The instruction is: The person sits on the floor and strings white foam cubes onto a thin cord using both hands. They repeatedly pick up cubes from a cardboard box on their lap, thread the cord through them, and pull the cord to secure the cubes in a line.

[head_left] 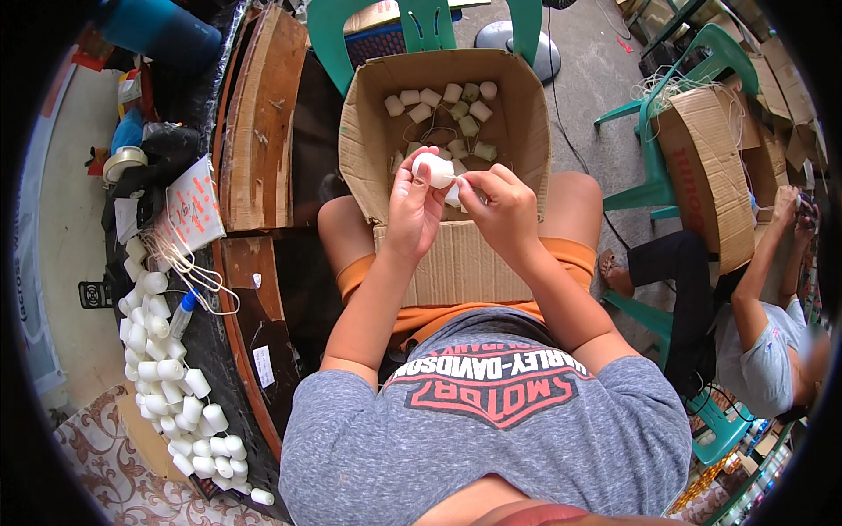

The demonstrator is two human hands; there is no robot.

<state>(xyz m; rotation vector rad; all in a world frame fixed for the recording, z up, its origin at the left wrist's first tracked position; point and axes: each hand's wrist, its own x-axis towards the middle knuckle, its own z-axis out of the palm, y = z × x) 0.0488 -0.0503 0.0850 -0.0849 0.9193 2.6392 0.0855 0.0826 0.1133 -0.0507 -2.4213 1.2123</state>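
Observation:
My left hand (pixel 412 203) is closed around a white cylindrical piece (pixel 432 169) with a rounded end, held over the open cardboard box (pixel 364 149) between my knees. Thumb and forefinger of my right hand (pixel 503 207) pinch a thin pale cord (pixel 450 177) at the piece's right end. Whether the cord passes through the piece cannot be made out. Inside the box lie several similar white and pale green pieces (pixel 459 110), some joined by thin string. My forearms hide part of the box's near flap (pixel 452 267).
On the dark table at my left are a heap of white pieces (pixel 167 377), loose cords (pixel 197 273) and a small blue-capped bottle (pixel 183 314). A green chair (pixel 425 26) stands behind the box. At right, a co-worker (pixel 772 342) sits near another cardboard box (pixel 706 175).

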